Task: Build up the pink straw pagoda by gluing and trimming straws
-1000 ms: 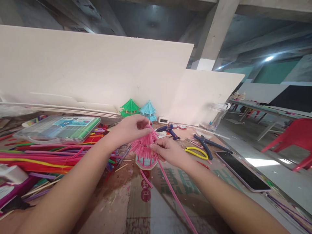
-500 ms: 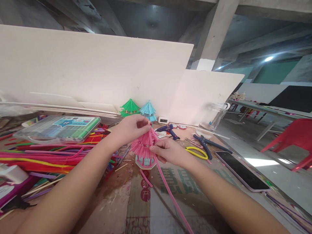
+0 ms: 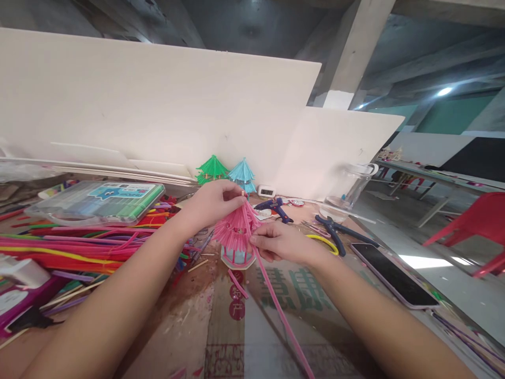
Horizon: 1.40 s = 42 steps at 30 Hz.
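A small pink pavilion model (image 3: 235, 234) with a roof of pink pipe-cleaner pieces stands on the table in front of me. My left hand (image 3: 215, 202) pinches the top of its roof, fingers closed. My right hand (image 3: 278, 243) is closed on a long pink pipe cleaner (image 3: 276, 305) that lies against the right side of the roof and runs down toward me.
A heap of coloured pipe cleaners (image 3: 79, 245) and a clear plastic case (image 3: 98, 202) lie at the left. Green (image 3: 212, 169) and blue (image 3: 241, 173) finished models stand at the back. A glue gun (image 3: 276, 208), pliers (image 3: 339, 231), yellow scissors (image 3: 325, 241) and a phone (image 3: 392, 273) lie at the right.
The view has tilted down slightly. My right hand has slid a little right and down along the pink pipe cleaner; my left hand stays on the roof top.
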Motion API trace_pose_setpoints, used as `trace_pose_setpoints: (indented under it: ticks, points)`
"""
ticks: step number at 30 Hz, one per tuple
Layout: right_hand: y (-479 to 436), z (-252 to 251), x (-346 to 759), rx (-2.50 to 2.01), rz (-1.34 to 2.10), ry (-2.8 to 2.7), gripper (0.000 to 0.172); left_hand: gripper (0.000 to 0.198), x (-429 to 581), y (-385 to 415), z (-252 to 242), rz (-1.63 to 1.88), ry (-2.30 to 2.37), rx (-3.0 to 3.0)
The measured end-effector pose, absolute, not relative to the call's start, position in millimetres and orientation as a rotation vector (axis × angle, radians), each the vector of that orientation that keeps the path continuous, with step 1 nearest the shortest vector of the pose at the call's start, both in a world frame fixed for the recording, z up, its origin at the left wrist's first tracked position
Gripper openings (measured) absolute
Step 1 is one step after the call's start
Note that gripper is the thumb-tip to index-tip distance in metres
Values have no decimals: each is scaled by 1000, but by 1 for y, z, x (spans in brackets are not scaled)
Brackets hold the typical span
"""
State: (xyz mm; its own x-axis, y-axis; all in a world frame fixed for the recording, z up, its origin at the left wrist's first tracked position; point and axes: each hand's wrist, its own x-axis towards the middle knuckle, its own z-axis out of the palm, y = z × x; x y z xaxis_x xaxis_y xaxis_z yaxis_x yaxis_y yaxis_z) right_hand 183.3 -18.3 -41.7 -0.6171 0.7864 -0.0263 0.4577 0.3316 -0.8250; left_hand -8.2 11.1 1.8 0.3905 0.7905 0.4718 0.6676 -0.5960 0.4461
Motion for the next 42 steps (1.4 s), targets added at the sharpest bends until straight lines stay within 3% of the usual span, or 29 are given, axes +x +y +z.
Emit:
trace_pose_setpoints:
  ticks: [6,23,35,42]
  points:
    - [-17,-48,178,-1178,1103,-2199,31,25,-9,12,1,995,1298,2470]
    - [-18,-46,169,-1186,850,-2046,43,28,-11,11,6,925,1293,2469]
    - [-19,-46,167,-1200,879,-2018,44,17,-10,9,6,818,1276,2609]
    - [-19,-47,168,-1177,856,-2039,42,25,-11,9,6,823,1273,2571]
